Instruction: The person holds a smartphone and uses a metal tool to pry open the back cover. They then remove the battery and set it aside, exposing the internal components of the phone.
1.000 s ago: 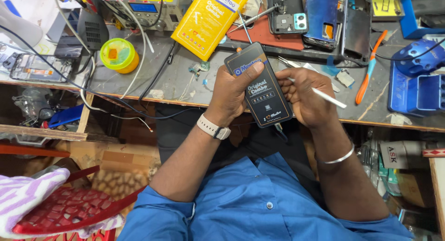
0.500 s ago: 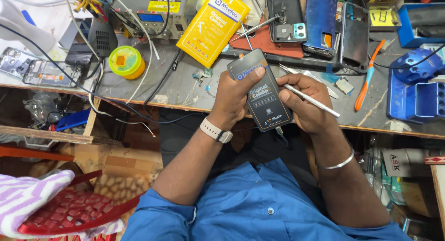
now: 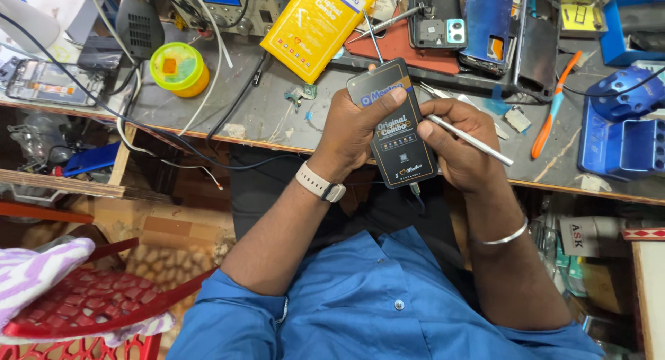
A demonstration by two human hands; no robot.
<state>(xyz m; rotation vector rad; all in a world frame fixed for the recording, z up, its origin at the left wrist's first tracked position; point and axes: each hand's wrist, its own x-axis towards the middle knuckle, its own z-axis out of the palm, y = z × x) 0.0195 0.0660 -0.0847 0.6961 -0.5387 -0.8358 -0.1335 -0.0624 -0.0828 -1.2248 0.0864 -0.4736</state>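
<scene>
Cluttered workbench (image 3: pixel 291 114) at the person's lap edge, keeping parts within reach. Left hand (image 3: pixel 353 128) wraps a black flat box (image 3: pixel 395 124) just above the bench edge, thumb pressed on its face to steady it; right hand (image 3: pixel 460 148) supports its other side while pinching a thin white stick (image 3: pixel 471 140) (parked between fingers, tip pointing away).

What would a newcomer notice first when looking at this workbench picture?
At the centre, the left hand grips a flat black package over the bench edge, while the right hand touches its side and holds a thin silver tool. Behind them lies a bright yellow package, and a yellow-green round container stands at the left.
</scene>
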